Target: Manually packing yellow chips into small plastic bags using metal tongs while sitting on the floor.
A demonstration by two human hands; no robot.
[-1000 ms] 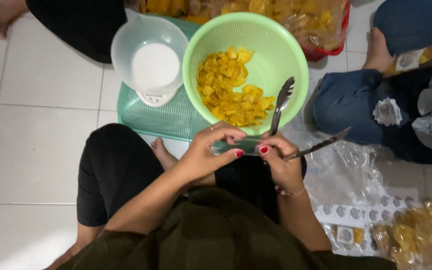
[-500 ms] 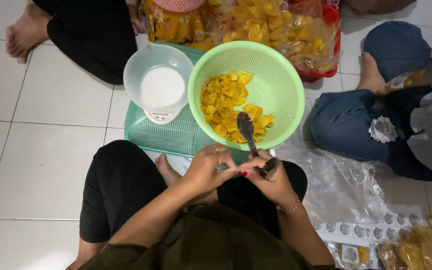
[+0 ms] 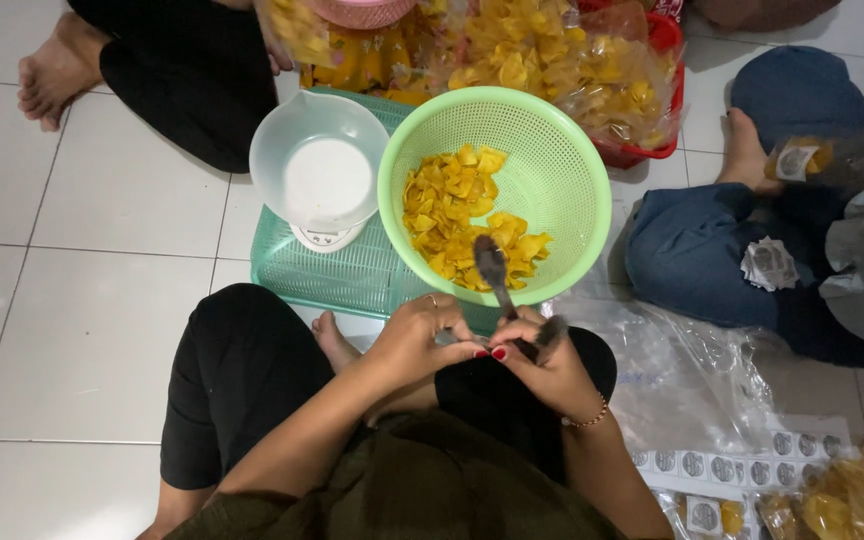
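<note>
**Soft overhead light, motion blur at the hands**

Even indoor light falls from above, bright on the white floor tiles [image 3: 82,330] with only faint shadows. Mild glare sits on the clear plastic sheet [image 3: 702,380]. The spoon [image 3: 492,268] smears with motion blur, and the frame corners look soft and slightly stretched.

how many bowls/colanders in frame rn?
3. A white bowl sits on the scale, a green colander of yellow chips lies right of it, and a pink one is cut off at the top edge. Others may be out of frame.
</note>
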